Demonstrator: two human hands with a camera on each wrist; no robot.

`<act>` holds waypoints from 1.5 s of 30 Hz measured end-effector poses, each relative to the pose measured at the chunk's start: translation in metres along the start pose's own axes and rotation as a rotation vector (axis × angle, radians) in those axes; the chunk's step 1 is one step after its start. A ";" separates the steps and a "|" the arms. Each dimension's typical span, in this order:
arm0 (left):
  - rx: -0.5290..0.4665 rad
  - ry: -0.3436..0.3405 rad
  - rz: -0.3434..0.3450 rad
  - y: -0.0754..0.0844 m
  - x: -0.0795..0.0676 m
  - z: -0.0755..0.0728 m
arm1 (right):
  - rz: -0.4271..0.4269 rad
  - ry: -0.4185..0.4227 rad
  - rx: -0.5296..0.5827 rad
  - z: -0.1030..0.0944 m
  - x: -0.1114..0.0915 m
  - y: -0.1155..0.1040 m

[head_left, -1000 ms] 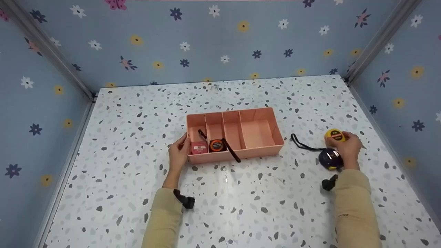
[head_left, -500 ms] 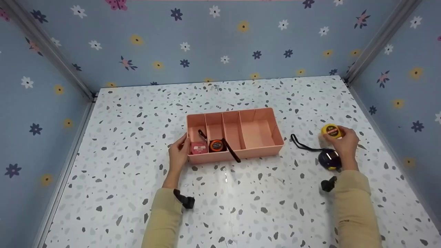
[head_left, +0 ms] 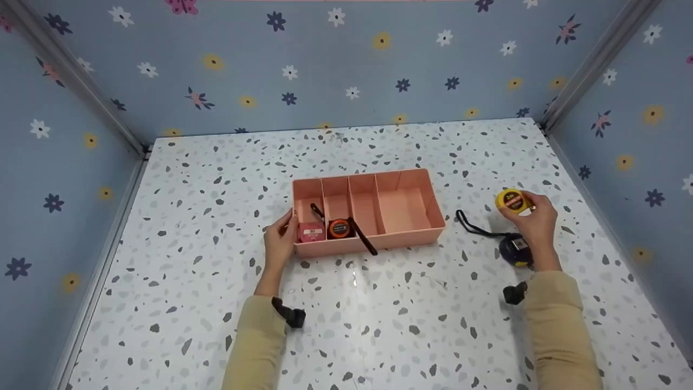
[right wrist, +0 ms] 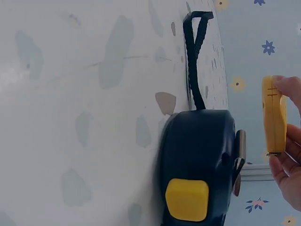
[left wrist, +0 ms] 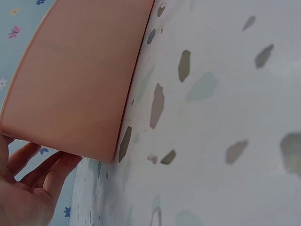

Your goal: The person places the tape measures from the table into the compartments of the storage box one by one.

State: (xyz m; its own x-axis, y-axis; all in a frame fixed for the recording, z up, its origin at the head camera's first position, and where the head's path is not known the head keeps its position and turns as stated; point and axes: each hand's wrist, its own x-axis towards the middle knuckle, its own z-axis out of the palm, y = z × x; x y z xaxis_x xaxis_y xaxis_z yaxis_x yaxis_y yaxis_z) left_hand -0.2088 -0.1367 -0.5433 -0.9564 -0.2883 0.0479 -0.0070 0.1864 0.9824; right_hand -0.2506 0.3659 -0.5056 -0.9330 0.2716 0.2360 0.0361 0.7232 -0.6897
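Note:
My right hand (head_left: 536, 219) pinches a round yellow tape measure (head_left: 513, 201) between thumb and fingers. In the right wrist view this tape measure (right wrist: 274, 115) shows edge-on against the wall, raised off the table. Below the hand lies a dark blue tape measure (head_left: 514, 250) with a yellow button and a black wrist strap (right wrist: 192, 61). My left hand (head_left: 280, 238) rests its fingers against the left end of a pink divided box (head_left: 373, 245). In the left wrist view the fingertips (left wrist: 70, 162) touch the outside of its end wall.
In the box's leftmost compartment sits a pinkish-red tape measure (head_left: 312, 232) with a black strap. The neighbouring compartment holds an orange-and-black tape measure (head_left: 340, 228), its strap (head_left: 364, 237) hanging over the front rim. Flower-patterned walls (head_left: 346, 65) enclose the speckled table (head_left: 379, 325).
My right hand has lifted the yellow tape measure and moved it a little left and away from me. The left hand and the box have stayed in place.

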 end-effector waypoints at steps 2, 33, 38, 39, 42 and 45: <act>-0.006 0.001 0.001 0.000 0.000 0.000 | -0.001 0.001 -0.001 0.001 -0.001 -0.003; 0.035 -0.001 -0.019 0.000 0.001 0.000 | -0.287 -0.011 0.067 0.007 -0.025 -0.053; 0.032 0.008 -0.016 0.000 0.001 0.000 | -0.344 -0.011 0.078 0.009 -0.030 -0.060; 0.032 0.009 -0.013 0.000 0.001 0.000 | -0.354 -0.010 0.079 0.010 -0.030 -0.061; 0.032 0.014 -0.010 0.001 0.001 0.000 | -0.382 -0.010 0.093 0.013 -0.033 -0.065; 0.029 0.015 -0.013 0.001 0.001 0.000 | -0.397 -0.019 0.107 0.015 -0.035 -0.069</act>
State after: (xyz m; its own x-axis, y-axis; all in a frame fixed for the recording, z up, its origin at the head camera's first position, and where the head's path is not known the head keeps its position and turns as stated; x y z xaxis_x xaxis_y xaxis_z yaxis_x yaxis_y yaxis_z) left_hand -0.2094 -0.1367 -0.5424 -0.9517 -0.3047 0.0378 -0.0282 0.2095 0.9774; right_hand -0.2258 0.2965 -0.4763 -0.8737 -0.0277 0.4857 -0.3644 0.6987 -0.6156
